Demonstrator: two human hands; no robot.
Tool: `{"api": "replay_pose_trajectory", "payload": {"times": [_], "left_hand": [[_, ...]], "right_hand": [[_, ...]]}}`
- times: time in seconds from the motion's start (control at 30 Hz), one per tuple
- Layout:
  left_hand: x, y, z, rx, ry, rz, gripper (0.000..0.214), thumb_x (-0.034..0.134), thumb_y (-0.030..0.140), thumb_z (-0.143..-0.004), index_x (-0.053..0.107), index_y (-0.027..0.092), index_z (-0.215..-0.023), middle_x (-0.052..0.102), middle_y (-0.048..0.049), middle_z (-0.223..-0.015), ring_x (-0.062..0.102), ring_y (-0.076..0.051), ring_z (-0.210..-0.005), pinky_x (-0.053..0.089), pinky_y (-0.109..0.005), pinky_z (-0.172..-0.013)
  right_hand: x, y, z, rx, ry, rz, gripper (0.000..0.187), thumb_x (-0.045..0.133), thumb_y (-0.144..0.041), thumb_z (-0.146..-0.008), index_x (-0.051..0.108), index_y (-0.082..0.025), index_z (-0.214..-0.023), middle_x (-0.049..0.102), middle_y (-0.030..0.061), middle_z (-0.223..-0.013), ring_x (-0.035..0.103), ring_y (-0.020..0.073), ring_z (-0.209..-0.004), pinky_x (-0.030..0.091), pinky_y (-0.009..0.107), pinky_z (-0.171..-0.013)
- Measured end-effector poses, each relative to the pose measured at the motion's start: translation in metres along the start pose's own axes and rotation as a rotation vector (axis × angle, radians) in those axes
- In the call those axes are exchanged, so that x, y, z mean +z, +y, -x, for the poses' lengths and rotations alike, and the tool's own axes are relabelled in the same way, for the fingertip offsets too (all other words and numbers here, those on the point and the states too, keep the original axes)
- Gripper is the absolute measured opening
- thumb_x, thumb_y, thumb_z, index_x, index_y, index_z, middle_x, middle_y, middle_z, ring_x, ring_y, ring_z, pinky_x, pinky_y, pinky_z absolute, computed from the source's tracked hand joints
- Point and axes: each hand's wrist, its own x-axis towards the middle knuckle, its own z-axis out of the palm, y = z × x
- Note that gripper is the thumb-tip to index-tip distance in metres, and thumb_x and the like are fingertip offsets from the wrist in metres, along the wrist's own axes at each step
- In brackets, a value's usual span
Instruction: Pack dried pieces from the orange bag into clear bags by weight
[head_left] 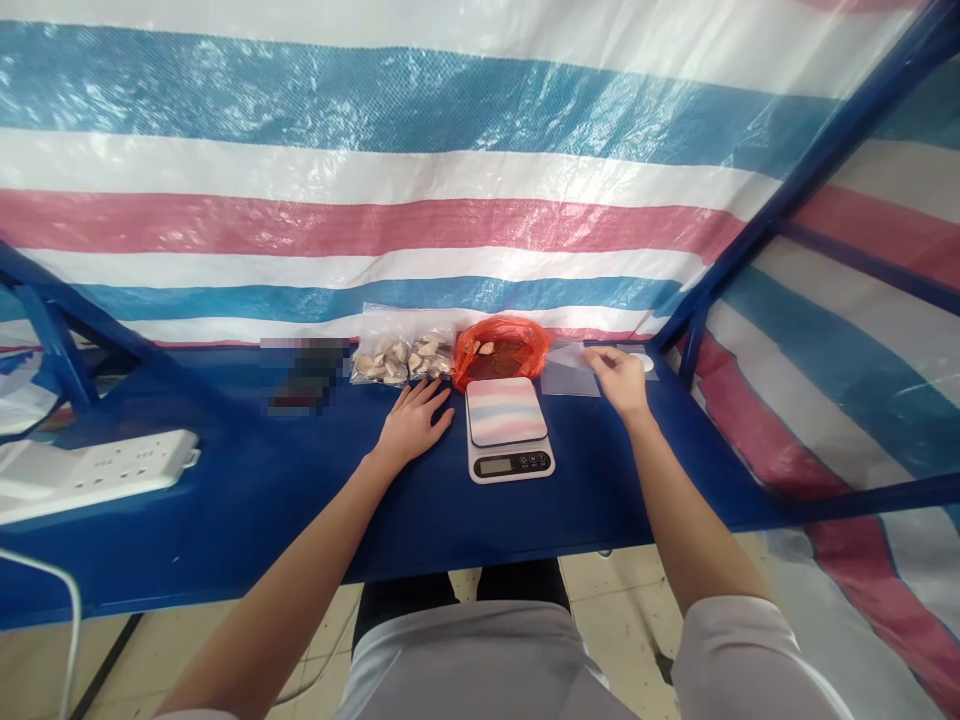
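Head view: left hand [411, 422] splayed palm-down, right hand [621, 380] at clear bag [564, 373].

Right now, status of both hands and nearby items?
Left hand: spread on blue tabletop. Right hand: touching clear flat plastic bag. White digital scale: between hands.

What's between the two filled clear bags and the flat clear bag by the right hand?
In the head view, the open red bag lies between the two filled clear bags and the flat clear bag by the right hand.
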Motion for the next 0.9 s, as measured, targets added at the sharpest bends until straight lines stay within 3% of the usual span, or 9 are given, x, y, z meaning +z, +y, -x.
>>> {"api": "replay_pose_trajectory", "payload": {"times": [0.17,0.3,0.4,0.5,0.7,0.9], "left_hand": [[-0.005,0.000,-0.003,0.032,-0.062,0.070,0.051,0.042,0.045,-0.097,0.064,0.020,-0.136,0.056,-0.0105,-0.148,0.046,-0.031,-0.143,0.032,-0.053,-0.121],[-0.019,0.008,-0.012,0.004,-0.080,0.249,0.055,0.044,0.050,-0.096,0.064,0.019,-0.136,0.057,-0.0103,-0.148,0.049,-0.031,-0.140,0.034,-0.050,-0.120],[-0.032,0.020,-0.025,-0.043,-0.050,0.498,0.056,0.046,0.058,-0.095,0.066,0.021,-0.132,0.063,-0.0088,-0.141,0.055,-0.029,-0.135,0.038,-0.043,-0.118],[-0.042,0.035,-0.039,-0.140,-0.050,0.790,0.058,0.059,0.062,-0.087,0.069,0.021,-0.127,0.067,-0.0095,-0.136,0.057,-0.030,-0.130,0.040,-0.043,-0.115],[-0.047,0.056,-0.053,-0.459,-0.070,1.517,0.057,0.078,0.055,-0.075,0.066,0.021,-0.119,0.071,-0.0105,-0.122,0.063,-0.026,-0.120,0.048,-0.039,-0.102],[-0.051,0.052,-0.047,-0.584,-0.205,1.831,0.040,0.080,0.042,-0.077,0.070,0.020,-0.108,0.074,-0.0080,-0.101,0.068,-0.020,-0.092,0.056,-0.035,-0.083]], "right_hand": [[-0.010,-0.030,0.003,-0.023,-0.021,-0.070,0.035,0.068,-0.050,-0.079,0.079,-0.017,-0.084,0.079,0.0064,-0.085,0.073,0.0273,-0.087,0.056,0.041,-0.085],[-0.005,-0.057,0.008,-0.053,-0.086,-0.173,0.034,0.073,-0.050,-0.077,0.080,-0.018,-0.088,0.079,0.0050,-0.088,0.073,0.0250,-0.088,0.056,0.039,-0.085],[0.009,-0.076,0.011,-0.056,-0.135,-0.331,0.034,0.076,-0.051,-0.075,0.080,-0.019,-0.087,0.079,0.0035,-0.089,0.072,0.0234,-0.090,0.056,0.038,-0.086],[0.032,-0.094,0.013,-0.041,-0.167,-0.522,0.032,0.079,-0.050,-0.072,0.079,-0.020,-0.083,0.078,0.0024,-0.086,0.071,0.0209,-0.087,0.056,0.035,-0.084],[0.076,-0.117,0.021,0.172,-0.307,-0.949,0.033,0.087,-0.049,-0.062,0.077,-0.023,-0.080,0.076,0.0000,-0.082,0.072,0.0195,-0.084,0.062,0.033,-0.077],[0.100,-0.117,0.029,0.254,-0.316,-1.044,0.033,0.087,-0.048,-0.064,0.075,-0.023,-0.082,0.077,0.0011,-0.084,0.074,0.0189,-0.080,0.063,0.028,-0.062]]}}
